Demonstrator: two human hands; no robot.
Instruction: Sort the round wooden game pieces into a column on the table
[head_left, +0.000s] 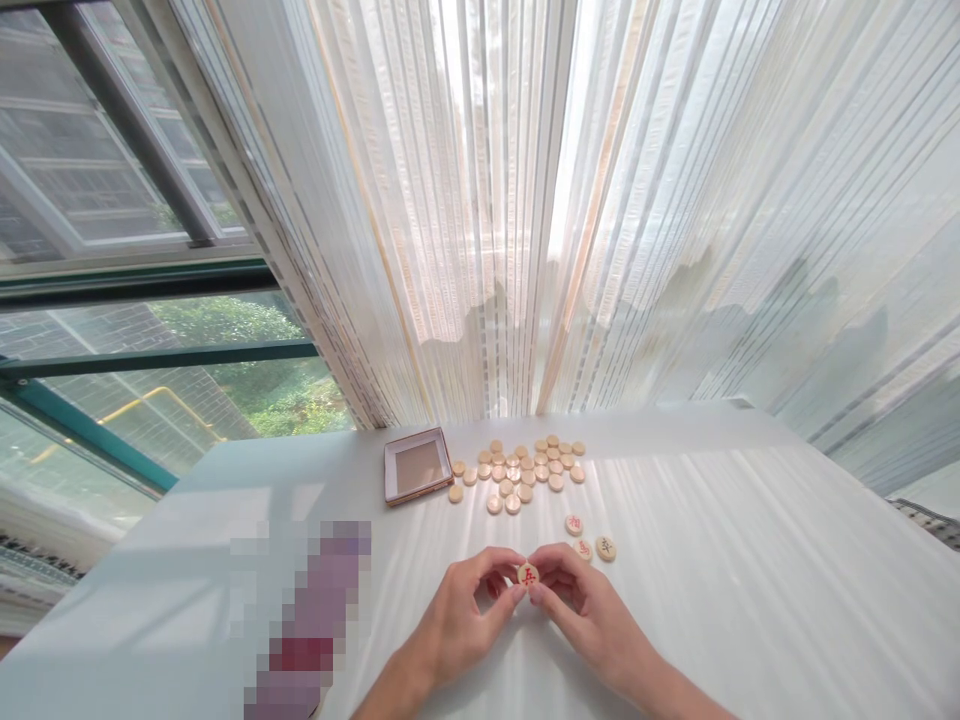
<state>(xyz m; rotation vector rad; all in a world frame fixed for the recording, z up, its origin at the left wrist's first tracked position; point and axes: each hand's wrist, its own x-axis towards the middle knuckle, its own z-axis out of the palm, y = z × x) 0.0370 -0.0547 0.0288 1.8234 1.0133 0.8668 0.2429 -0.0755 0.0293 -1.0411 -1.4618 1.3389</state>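
Between the fingertips of my left hand (474, 605) and my right hand (581, 610) is a round Chinese chess piece (528, 576) with a red character facing me. Both hands pinch it by its edges, low over the table. Just beyond my right hand lie a piece with a red character (574, 524), another red one (583, 549) partly behind my fingers, and a piece with a dark character (606, 548). Farther off, several pale pieces (526, 478) lie scattered, no characters readable on them.
An open shallow box (389, 478) sits at the left of the scattered pieces. A pixelated purple strip (315, 610) covers something on the left of the white table (750, 560). Striped sheer curtains (480, 200) hang behind the far edge, with a window (150, 360) at left.
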